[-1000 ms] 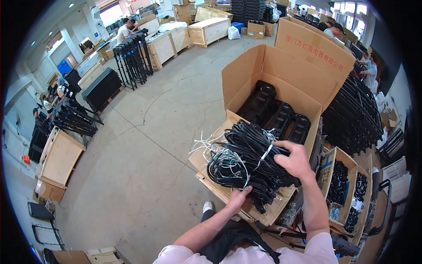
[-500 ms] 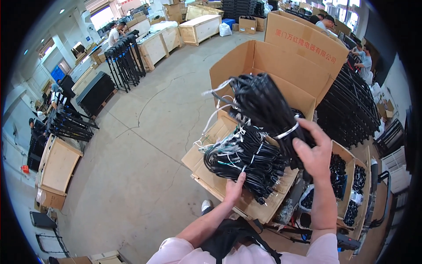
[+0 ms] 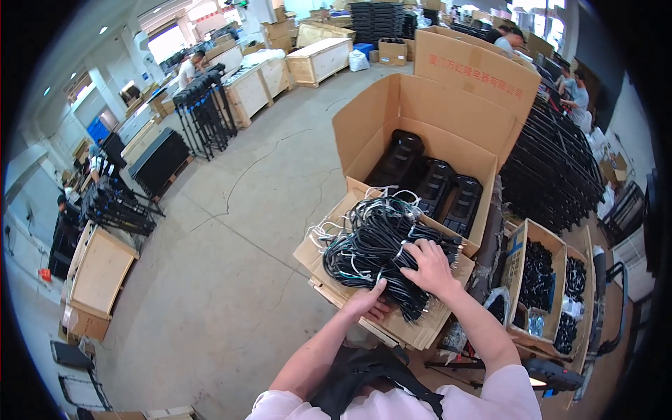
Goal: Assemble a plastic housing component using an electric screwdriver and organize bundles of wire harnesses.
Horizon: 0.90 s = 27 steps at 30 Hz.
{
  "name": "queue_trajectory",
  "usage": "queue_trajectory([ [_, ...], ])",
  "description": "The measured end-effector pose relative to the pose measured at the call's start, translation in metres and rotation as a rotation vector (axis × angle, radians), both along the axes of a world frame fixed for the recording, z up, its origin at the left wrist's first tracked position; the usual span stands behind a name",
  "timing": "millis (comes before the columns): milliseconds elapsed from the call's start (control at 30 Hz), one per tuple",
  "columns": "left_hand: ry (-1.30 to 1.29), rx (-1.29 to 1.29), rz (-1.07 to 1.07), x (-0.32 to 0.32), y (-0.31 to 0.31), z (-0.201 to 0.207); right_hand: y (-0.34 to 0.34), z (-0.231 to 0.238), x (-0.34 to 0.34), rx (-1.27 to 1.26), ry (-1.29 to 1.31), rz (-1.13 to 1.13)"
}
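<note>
Bundles of black cable (image 3: 371, 241), bound with white ties, lie piled on flat cardboard (image 3: 437, 329) in front of me. Pale stripped wire ends stick out at their left and far side, and metal-tipped ends show at the right. My right hand (image 3: 430, 269) grips the upper bundle from above near its tie, fingers curled over the cables. My left hand (image 3: 369, 301) holds the near side of the pile, its thumb on the cables and its other fingers partly hidden beneath them.
Just behind the pile, an open cardboard box (image 3: 448, 105) holds black plastic housings (image 3: 435, 185). Boxes of small black parts (image 3: 537, 276) stand at the right, beside stacked black frames (image 3: 549, 164). Wooden crates (image 3: 318, 61) and people at work are farther off.
My right hand has lowered the raised cable bundle onto the pile, moving down and left. The housings in the box behind have come into view. My left hand stays at the pile's near side.
</note>
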State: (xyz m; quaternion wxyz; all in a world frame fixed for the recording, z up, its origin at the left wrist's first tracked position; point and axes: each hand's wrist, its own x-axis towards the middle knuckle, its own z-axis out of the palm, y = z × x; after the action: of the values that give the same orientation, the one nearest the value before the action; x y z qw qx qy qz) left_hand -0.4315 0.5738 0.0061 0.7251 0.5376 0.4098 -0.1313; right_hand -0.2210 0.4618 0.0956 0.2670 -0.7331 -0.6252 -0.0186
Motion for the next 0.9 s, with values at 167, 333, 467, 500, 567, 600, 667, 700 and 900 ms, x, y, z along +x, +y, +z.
queue_trajectory([
  [167, -0.081, 0.255, -0.128, -0.027, -0.011, 0.010, -0.032, 0.014, -0.031, 0.140, -0.004, -0.098],
  [333, -0.117, 0.342, -0.347, -0.025, -0.038, 0.027, -0.130, -0.015, -0.073, 0.237, 0.212, -0.296],
  [467, -0.277, 0.542, -0.549, -0.015, -0.057, 0.029, -0.218, -0.054, -0.129, -0.055, 0.502, -0.386],
  [500, -0.277, 0.549, -0.544, -0.014, -0.063, 0.033, -0.238, -0.061, -0.143, -0.050, 0.503, -0.483],
  [567, -0.290, 0.490, -0.699, -0.010, -0.080, 0.045, -0.275, -0.069, -0.170, -0.282, 0.546, -0.558],
  [600, -0.276, 0.469, -0.762, -0.004, -0.086, 0.044, -0.292, -0.071, -0.178, -0.277, 0.548, -0.622],
  [667, -0.355, 0.517, -0.894, 0.006, -0.106, 0.038, -0.327, -0.074, -0.199, -0.496, 0.732, -0.856],
  [700, -0.374, 0.520, -0.993, 0.012, -0.117, 0.047, -0.345, -0.084, -0.208, -0.491, 0.743, -0.894],
  [900, -0.542, 0.525, -1.204, 0.027, -0.162, 0.042, -0.451, -0.131, -0.217, -0.474, 0.828, -1.186],
])
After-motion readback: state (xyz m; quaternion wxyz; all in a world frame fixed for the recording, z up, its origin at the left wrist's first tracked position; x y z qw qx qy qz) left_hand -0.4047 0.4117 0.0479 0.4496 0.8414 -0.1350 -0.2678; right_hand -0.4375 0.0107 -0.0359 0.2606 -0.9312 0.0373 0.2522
